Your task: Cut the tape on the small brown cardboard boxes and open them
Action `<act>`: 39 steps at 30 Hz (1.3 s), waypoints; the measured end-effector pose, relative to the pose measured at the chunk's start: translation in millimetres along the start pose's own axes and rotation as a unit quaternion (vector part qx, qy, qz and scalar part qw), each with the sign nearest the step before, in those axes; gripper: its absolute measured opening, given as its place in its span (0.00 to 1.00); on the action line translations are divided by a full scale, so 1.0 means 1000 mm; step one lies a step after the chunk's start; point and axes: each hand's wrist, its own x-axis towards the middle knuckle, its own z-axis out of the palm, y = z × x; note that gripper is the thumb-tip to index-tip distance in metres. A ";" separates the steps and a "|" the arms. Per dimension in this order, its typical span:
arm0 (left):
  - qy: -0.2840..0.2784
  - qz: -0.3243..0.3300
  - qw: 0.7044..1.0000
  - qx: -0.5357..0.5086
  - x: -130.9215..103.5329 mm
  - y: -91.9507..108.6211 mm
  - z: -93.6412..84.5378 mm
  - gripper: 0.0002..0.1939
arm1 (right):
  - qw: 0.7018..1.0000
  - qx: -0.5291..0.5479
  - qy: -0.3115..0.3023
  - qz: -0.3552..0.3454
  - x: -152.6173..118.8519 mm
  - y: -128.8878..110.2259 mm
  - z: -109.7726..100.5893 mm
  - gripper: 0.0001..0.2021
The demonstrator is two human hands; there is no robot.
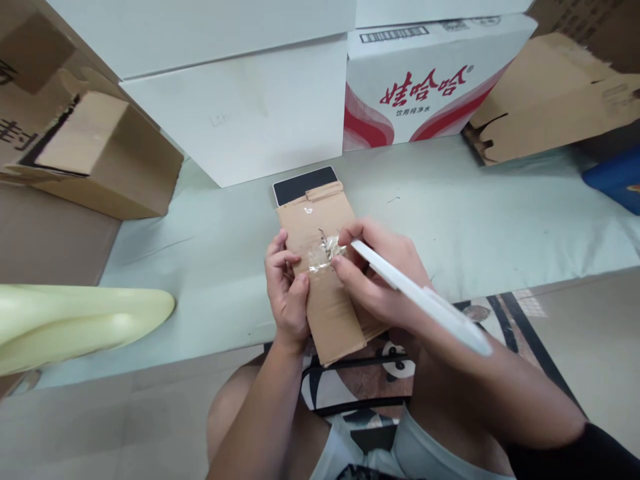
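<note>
A folded piece of brown cardboard (330, 303) is held over the front edge of the table, with a strip of clear tape (320, 256) crumpled across its middle. My left hand (289, 290) grips the cardboard's left side, thumb on top. On the other side, my right hand (383, 270) has a long white slender tool (425, 297) tucked in it, pointing back over the forearm; its kind cannot be made out. The right thumb and forefinger are at the tape's right end. Just beyond the cardboard lies a dark flat device with a white rim (305, 186), partly covered by it.
White cartons (240, 113) stand along the back, one a white and red box (420, 87). Brown boxes sit at left (115, 153) and right (550, 100). A pale yellow curved object (85, 327) juts in from the left; a blue object (615, 180) is at the right edge.
</note>
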 end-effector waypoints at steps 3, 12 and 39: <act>-0.003 -0.008 1.000 0.011 0.001 0.000 -0.001 0.18 | 0.999 0.018 -0.008 0.026 -0.002 0.001 -0.001 0.06; 0.000 -0.012 1.000 0.011 0.001 -0.001 0.000 0.20 | 0.999 0.035 0.004 0.029 -0.005 0.007 -0.002 0.07; 0.022 0.013 1.000 0.001 0.002 -0.002 0.003 0.17 | 1.000 -0.014 0.002 -0.021 -0.004 0.000 0.001 0.07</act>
